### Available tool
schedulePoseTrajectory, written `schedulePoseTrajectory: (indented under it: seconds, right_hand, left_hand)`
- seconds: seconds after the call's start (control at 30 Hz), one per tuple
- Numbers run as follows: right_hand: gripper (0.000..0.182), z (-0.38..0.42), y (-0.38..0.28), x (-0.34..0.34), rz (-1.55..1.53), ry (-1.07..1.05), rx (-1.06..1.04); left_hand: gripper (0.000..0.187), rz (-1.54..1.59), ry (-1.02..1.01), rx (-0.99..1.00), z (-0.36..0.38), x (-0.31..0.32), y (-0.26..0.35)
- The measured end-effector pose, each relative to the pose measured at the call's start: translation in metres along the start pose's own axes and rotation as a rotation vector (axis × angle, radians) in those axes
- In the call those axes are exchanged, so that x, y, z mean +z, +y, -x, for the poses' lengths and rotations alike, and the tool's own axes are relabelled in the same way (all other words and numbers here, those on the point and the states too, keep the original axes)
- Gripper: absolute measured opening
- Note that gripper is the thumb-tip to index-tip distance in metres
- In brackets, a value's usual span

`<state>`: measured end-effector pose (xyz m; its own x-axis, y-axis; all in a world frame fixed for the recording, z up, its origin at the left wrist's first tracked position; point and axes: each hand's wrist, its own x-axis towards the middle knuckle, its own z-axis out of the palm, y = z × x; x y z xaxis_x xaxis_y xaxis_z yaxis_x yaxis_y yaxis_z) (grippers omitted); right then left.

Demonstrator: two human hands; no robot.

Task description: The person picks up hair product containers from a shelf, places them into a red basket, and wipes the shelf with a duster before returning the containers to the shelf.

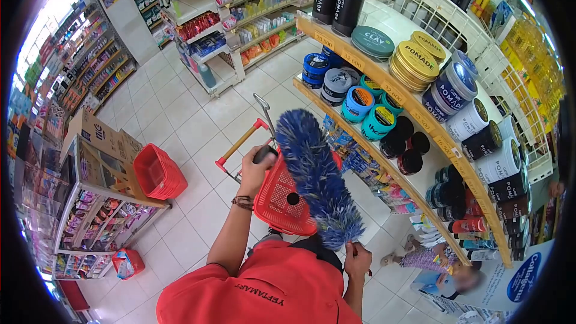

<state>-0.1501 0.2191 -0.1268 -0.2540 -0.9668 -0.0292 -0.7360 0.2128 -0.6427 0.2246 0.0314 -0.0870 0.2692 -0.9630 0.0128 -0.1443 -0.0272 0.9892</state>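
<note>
My left hand (257, 171) is closed around a black handle (265, 155) beside the upper part of a fluffy blue-and-grey duster (315, 177). Whether that handle joins the duster is hard to see. The duster lies slantwise across my view, over a red shopping basket (279, 204) that sits in a small trolley with a wooden push bar (242, 142). At the duster's lower end, my right hand (358, 260) has its fingers curled and pinched on the fibres.
Shelves on the right hold pomade tins (414, 63), clay, wax jars (337, 86) and black spray bottles (350, 0). Stacked red baskets (159, 171) stand left by a glass display counter (90, 204). Another person (432, 261) is at lower right. White tiled floor (198, 162) runs between.
</note>
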Motion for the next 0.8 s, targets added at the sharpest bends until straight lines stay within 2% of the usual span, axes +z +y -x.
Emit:
schedulePoseTrajectory:
  seconds: [0.07, 0.1, 0.2, 0.23, 0.33, 0.4, 0.47, 0.5, 0.57, 0.6, 0.67, 0.7, 0.77, 0.8]
  right_hand:
    - [0.034, 0.002, -0.001, 0.007, -0.074, -0.031, -0.027]
    - [0.036, 0.003, -0.002, 0.011, -0.148, -0.062, -0.060]
    - [0.038, -0.006, -0.004, 0.023, -0.060, -0.140, -0.012]
    - [0.040, -0.010, -0.010, 0.021, 0.058, -0.165, 0.098]
    - [0.041, -0.013, -0.003, 0.018, 0.233, -0.095, 0.126]
    - [0.039, -0.013, 0.005, 0.012, 0.179, -0.109, 0.144]
    - [0.038, -0.011, 0.017, 0.008, -0.019, -0.189, 0.102]
    - [0.038, -0.012, 0.017, 0.007, -0.022, -0.182, 0.111]
    - [0.036, -0.019, 0.013, 0.004, -0.088, -0.234, -0.034]
    - [0.036, -0.022, 0.013, 0.007, -0.094, -0.228, -0.030]
    - [0.042, -0.029, 0.016, 0.017, -0.053, -0.269, 0.087]
    - [0.042, -0.031, 0.017, 0.019, -0.059, -0.270, 0.079]
    - [0.050, -0.032, 0.022, 0.026, 0.261, -0.188, 0.161]
    - [0.050, -0.030, 0.025, 0.027, 0.254, -0.191, 0.151]
  left_hand:
    - [0.060, 0.814, 0.023, -0.404, -0.007, 0.007, -0.003]
    - [0.072, 0.908, 0.037, -0.417, -0.007, 0.016, 0.010]
    - [0.076, 0.971, -0.004, -0.449, -0.001, 0.022, 0.031]
    - [0.078, 0.956, -0.133, -0.393, 0.000, 0.011, 0.015]
    - [0.078, 0.964, -0.096, -0.428, -0.001, 0.012, 0.017]
    - [0.075, 0.971, -0.100, -0.421, -0.005, 0.008, 0.012]
    - [0.063, 1.027, -0.091, -0.490, -0.008, 0.008, 0.014]
    - [0.063, 1.023, -0.101, -0.494, -0.006, 0.016, 0.031]
    - [0.051, 1.043, 0.092, -0.570, -0.004, 0.032, 0.081]
    - [0.051, 1.036, 0.085, -0.569, -0.005, 0.034, 0.081]
    - [0.046, 1.036, 0.080, -0.518, -0.007, 0.034, 0.069]
    - [0.043, 1.063, -0.160, -0.444, -0.011, 0.016, 0.032]
    - [0.041, 1.031, -0.137, -0.434, -0.013, 0.016, 0.041]
    - [0.039, 1.003, -0.119, -0.436, -0.012, 0.016, 0.049]
